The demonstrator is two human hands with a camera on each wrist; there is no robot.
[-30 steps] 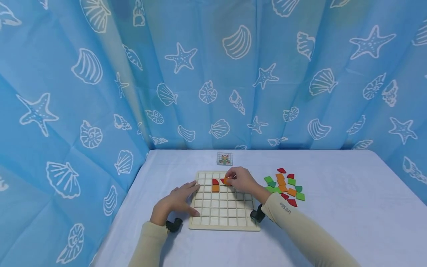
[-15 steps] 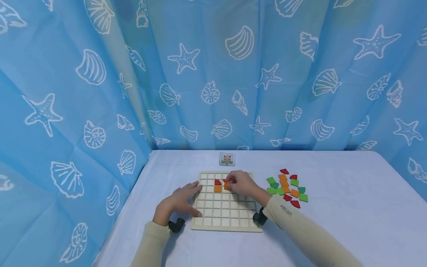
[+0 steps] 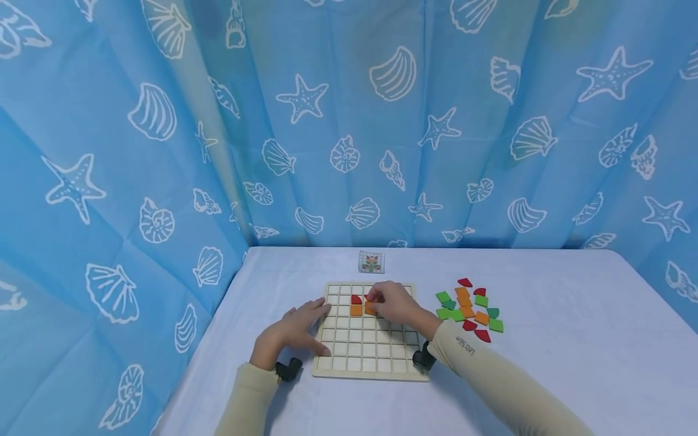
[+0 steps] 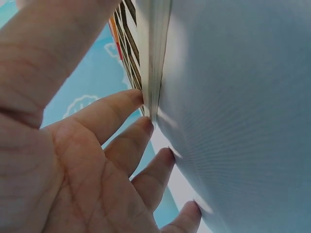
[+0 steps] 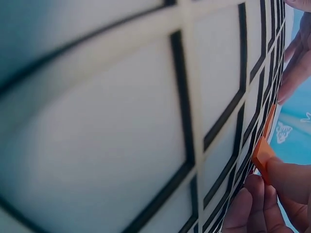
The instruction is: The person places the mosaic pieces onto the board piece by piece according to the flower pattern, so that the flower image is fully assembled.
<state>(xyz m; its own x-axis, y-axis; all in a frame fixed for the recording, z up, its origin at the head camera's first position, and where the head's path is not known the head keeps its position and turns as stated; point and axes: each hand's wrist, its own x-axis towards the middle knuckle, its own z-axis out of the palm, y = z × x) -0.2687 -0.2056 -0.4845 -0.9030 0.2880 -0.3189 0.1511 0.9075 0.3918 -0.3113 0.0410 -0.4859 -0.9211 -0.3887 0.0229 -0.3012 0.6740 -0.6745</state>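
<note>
- The white table is carrying the gridded board; the step in hand appears to be setting an orange square into a cell in the board's far half. The next move is probably calling for lining its edges up with the cell, lowering it flat and letting go.
- The left hand is resting at the board's left edge, fingers spread and gripping nothing, thumb lying nearer and fingertips farther along; it is likely steadying the board.
- The right hand, well apart from the left, is reaching in from the right and pinching the orange square between thumb and fingers.
- To the right of the board, loose pieces in red, orange and green are lying scattered.
- Beyond the far edge, a pattern card is lying.
- Just left of the pinched square, a placed orange tile is filling its cell.
- Directly beyond that tile, a red piece is sitting.
- The pinched square is looking tilted from the right wrist; whether it is touching its cell, I cannot tell.
</note>
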